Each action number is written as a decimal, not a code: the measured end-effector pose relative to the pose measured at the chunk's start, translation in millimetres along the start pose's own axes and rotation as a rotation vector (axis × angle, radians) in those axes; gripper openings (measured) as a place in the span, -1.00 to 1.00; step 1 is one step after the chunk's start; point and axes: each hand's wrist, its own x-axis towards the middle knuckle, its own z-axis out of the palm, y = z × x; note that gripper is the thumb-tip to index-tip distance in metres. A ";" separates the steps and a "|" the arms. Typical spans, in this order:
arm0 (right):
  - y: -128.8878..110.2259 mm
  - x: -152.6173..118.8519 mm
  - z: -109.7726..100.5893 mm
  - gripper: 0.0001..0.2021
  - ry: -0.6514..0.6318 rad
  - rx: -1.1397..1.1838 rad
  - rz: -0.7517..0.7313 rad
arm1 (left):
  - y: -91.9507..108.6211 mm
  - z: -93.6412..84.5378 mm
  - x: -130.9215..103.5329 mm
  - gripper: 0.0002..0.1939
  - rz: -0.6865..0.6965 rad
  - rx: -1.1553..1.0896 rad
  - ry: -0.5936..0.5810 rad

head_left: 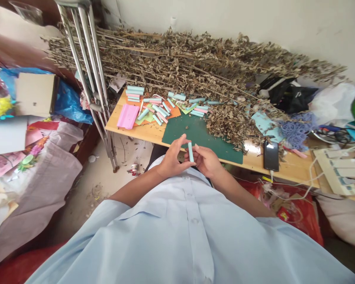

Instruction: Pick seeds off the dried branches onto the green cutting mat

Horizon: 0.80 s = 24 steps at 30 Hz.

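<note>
A small light blue roll [191,152] stands nearly upright between my hands, in front of the dark green mat [183,128]. My left hand [175,157] has its thumb and fingers curved around the roll's ends, closed on it. My right hand [205,158] pinches the same roll from the right side, with some fingers hidden behind it. Several blue and pink rolls [159,110] lie on coloured paper beyond the hands. A pink folded sheet [127,116] is at the table's left end. Crumbled dry leaves [230,122] cover the mat's right part.
Long dried plant stems [165,59] lie along the wall. Metal crutches [90,67] lean at the table's left. On the right are a phone [271,155] with a cable, blue yarn [298,128] and a power strip [339,169]. The wooden table's edge [148,137] is close.
</note>
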 end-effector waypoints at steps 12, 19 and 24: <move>1.7 0.2 0.8 -0.66 -0.049 -0.003 -0.016 | -6.0 3.3 -1.1 0.14 -0.051 -0.038 0.024; 3.7 0.3 -5.7 -0.65 0.055 -0.311 -0.198 | -7.1 -2.0 5.7 -0.13 -0.172 -0.226 0.025; 2.4 -6.4 -5.4 -0.65 0.100 -0.686 -0.365 | -6.3 -1.7 11.3 -0.61 -0.518 -0.394 0.047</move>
